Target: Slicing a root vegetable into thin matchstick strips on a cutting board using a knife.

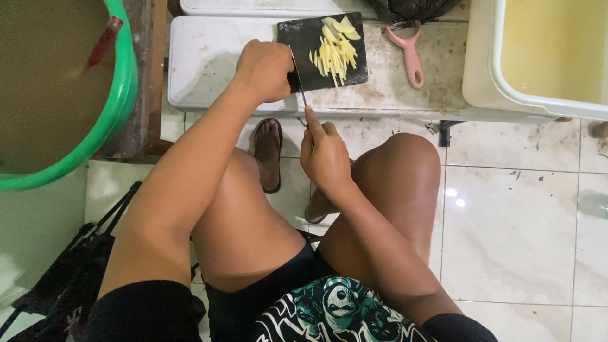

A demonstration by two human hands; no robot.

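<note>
My left hand is closed in a fist around a knife, at the near edge of the bench; its thin blade points back toward me. My right hand is off the bench, above my knees, forefinger stretched up to touch the blade, other fingers curled. The dark board lies just beside my left hand, with yellow strips on its far half. A pink peeler lies right of it.

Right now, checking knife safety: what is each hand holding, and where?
Left hand grips the thin dark knife by its handle; right hand fingertip touches its blade.
</note>
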